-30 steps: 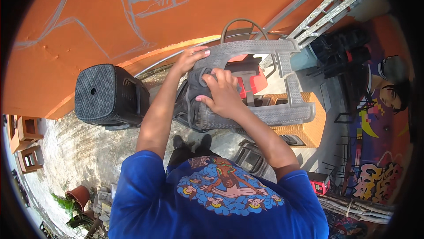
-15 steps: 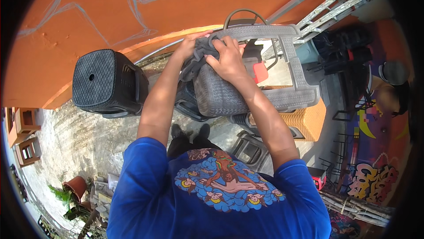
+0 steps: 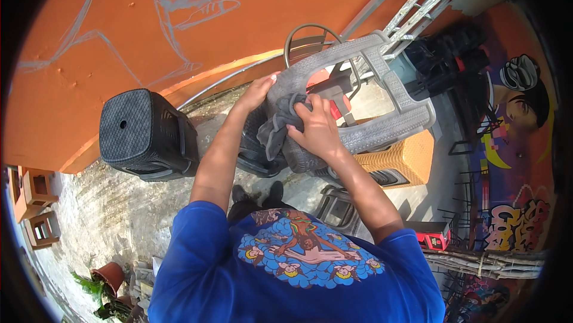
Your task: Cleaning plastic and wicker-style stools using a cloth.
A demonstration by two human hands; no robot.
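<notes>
Grey textured plastic makes up the stool (image 3: 391, 130) lying on its side in front of me, legs pointing right. My left hand (image 3: 256, 94) is partly curled over its far left edge. My right hand (image 3: 319, 130), half closed, grips a bunched dark cloth (image 3: 279, 125) against its left end. A black stool (image 3: 126, 125) stands to the left, a tan stool (image 3: 415, 157) to the right.

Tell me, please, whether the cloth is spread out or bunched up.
Bunched up: the cloth is crumpled in thick folds under the right hand, against the grey stool, with one loose end sticking out.
</notes>
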